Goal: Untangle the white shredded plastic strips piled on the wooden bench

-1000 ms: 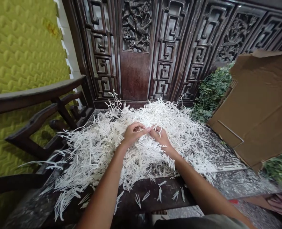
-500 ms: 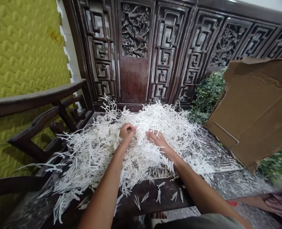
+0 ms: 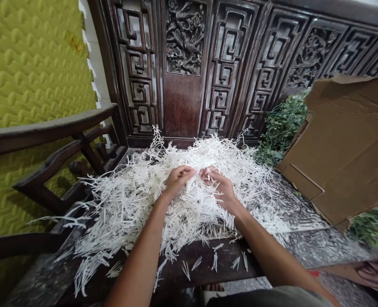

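Note:
A large heap of white branching sprigs point(image 3: 128, 204), apparently plastic, covers the seat of a dark wooden bench. Over the middle of the heap, my left hand point(image 3: 179, 178) has thumb and fingers pinched together. What lies in that pinch blends into the white behind it. Close by on the right, my right hand point(image 3: 219, 185) is closed, fingers curled, with bits of a white sprig point(image 3: 208, 178) showing among them. The fingertips of both hands face each other, a small gap apart.
Loose white bits point(image 3: 214, 261) lie on the dark front edge. A carved wooden backrest point(image 3: 182, 102) rises behind, with an armrest point(image 3: 51, 125) at left. At right, a cardboard box point(image 3: 345, 149) stands by green artificial foliage point(image 3: 281, 128). Part of another person shows lower right.
Both hands have shifted slightly right in view. My right hand has turned, its fingers more curled. The whole view has also moved a little.

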{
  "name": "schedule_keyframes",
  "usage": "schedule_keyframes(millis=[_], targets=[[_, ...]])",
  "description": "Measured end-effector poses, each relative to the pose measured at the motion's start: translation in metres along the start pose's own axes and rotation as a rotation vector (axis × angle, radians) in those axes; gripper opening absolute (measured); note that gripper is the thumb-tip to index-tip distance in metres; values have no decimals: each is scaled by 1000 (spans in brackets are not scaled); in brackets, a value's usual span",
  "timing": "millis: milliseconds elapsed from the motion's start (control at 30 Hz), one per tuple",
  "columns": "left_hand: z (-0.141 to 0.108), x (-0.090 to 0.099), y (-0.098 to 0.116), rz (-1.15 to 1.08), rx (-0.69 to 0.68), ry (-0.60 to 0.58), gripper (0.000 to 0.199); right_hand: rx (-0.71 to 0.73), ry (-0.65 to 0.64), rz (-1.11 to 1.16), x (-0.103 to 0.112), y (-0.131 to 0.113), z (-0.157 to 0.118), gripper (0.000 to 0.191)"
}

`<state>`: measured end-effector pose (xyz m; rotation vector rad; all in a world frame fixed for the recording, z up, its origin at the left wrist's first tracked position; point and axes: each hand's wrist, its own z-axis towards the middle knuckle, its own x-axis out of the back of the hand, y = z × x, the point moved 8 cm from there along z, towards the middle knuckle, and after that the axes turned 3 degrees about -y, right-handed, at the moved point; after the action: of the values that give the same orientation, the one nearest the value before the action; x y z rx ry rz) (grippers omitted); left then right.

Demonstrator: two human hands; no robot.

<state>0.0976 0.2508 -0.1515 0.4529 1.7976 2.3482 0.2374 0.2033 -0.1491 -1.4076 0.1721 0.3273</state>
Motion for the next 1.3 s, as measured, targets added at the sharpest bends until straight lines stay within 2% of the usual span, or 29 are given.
schedule_keyframes(millis=[133, 300, 367, 500, 600, 667, 733, 833, 967, 1167, 1300], targets=[[0, -1, -1, -4, 4, -15, 30, 33, -20, 54, 0, -11, -2, 18], [-1, -1, -1, -15, 3, -30, 31, -26, 4, 42, -2, -15, -4, 65], [-1, -1, -1, -34, 7, -21, 32, -41, -19, 35, -5, -15, -5, 74], [-2, 3, 7, -77, 4, 14, 35, -12, -45, 88, -7, -13, -5, 75], [-4, 8, 32, -104, -113, 57, 32, -13, -34, 125, -7, -9, -5, 72], [-8, 1, 51, -83, -202, -2, 27, -27, -21, 109, -8, -6, -5, 71], [-12, -13, 57, -2, -218, -111, 22, -37, -12, 82, -9, -4, -5, 70], [-15, -33, 43, 143, -137, -204, 28, -37, -1, 81, -8, -2, -3, 72], [-16, -41, 23, 185, -57, -195, 40, -43, 6, 88, -4, 2, 0, 76], [-15, -37, 18, 52, 43, -212, 27, 0, -26, 55, -6, -1, 1, 70], [-15, -21, 12, -217, 156, -85, 31, 17, -55, -15, -8, 0, 4, 63]])
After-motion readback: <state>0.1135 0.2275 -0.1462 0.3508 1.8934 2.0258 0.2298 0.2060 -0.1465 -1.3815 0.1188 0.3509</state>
